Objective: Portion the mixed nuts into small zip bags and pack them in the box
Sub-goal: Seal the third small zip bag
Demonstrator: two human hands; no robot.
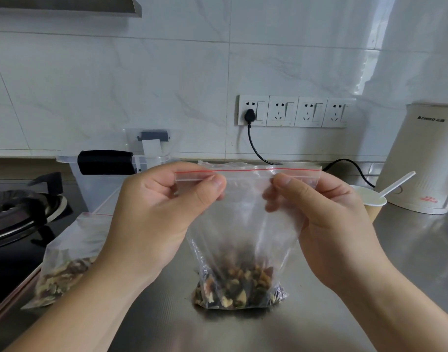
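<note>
A clear zip bag (243, 224) with a red seal line stands upright on the steel counter, with mixed nuts (239, 288) heaped at its bottom. My left hand (161, 212) pinches the top strip at its left end. My right hand (317, 217) pinches the same strip near its right end. A second zip bag of nuts (65, 260) leans at the left, partly hidden behind my left forearm. The clear plastic box (103, 184) with black latches stands behind it near the wall.
A gas burner (19, 212) sits at the far left. At the right stand a paper cup (370, 201) with a white plastic spoon (395, 184) and a cream electric kettle (423, 158). A black cord (256, 148) runs from the wall sockets along the counter's back.
</note>
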